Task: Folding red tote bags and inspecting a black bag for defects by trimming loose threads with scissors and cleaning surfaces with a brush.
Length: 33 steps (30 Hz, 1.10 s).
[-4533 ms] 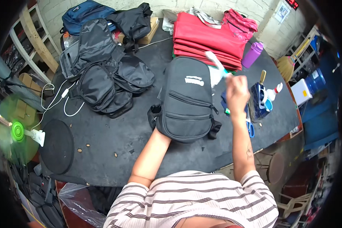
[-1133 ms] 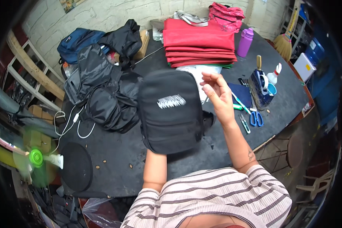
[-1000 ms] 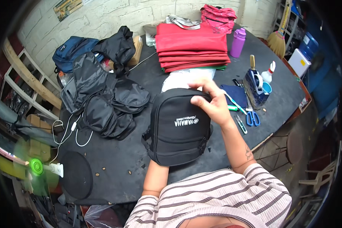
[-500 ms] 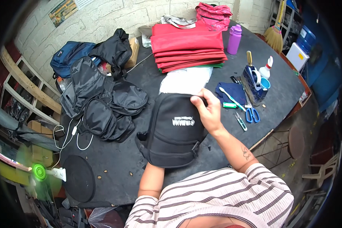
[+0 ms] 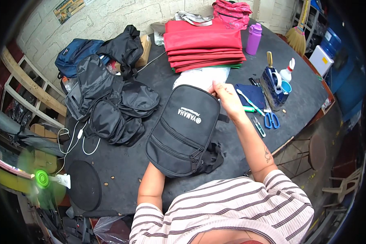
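Observation:
A small black backpack [image 5: 171, 132], with a pale printed mark and two slanting zippers across its front, is held tilted above the table in front of me. My right hand [image 5: 229, 99] is closed at its upper right edge, fingers pinched together there. From below, my left forearm [image 5: 152, 185] runs under the bag's lower end; the bag hides my left hand and its fingers. Black straps hang out at the bag's right side. Beyond its top lies white sheeting [image 5: 201, 76] beneath a stack of folded red fabric [image 5: 205, 46].
Several black bags [image 5: 122, 105] and a blue backpack [image 5: 75, 57] crowd the left. To the right lie blue-handled scissors [image 5: 271, 120], a teal cutter [image 5: 258, 127] and a toothbrush [image 5: 248, 97], near a purple bottle [image 5: 254, 39]. A green fan [image 5: 42, 179] spins at lower left.
The backpack has turned and leaned left, its front and zippers now showing more fully. My right hand has shifted from gripping over its top corner to its upper right edge.

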### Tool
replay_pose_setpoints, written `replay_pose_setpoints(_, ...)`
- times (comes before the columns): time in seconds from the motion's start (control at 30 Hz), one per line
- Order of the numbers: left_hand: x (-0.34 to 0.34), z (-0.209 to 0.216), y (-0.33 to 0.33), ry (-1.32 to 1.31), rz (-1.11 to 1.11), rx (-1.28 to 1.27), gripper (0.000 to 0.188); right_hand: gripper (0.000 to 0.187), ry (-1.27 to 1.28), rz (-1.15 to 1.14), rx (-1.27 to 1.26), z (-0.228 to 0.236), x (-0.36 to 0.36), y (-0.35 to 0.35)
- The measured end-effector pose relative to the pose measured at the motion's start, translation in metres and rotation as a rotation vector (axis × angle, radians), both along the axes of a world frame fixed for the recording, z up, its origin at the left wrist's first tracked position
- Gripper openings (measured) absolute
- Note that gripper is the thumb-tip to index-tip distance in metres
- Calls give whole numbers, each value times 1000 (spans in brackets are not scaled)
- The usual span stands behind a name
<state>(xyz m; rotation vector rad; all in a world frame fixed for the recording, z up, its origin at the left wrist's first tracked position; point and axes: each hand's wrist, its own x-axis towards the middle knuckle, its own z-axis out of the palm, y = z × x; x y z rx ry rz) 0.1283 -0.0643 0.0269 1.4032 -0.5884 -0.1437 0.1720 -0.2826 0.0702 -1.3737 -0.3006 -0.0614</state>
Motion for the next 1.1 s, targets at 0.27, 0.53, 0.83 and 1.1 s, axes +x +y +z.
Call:
replay_pose_setpoints(0.27, 0, 22, 17, -97, -69, 170, 48, 48, 389, 98, -56, -3, 20, -15)
replay_pose_setpoints(0.53, 14, 16, 6, -33, -195, 146, 47, 29, 234, 196, 175, -3, 30, -24)
replay_pose_setpoints(0.83, -12, -20, -8, 180, -105, -154, 47, 32, 250, 102, 35, 0, 15, -7)
replay_pose_setpoints(1.1, -13, -45, -27, 296, -12, -469, 47, 52, -104, 66, -5, -6, -13, 10)
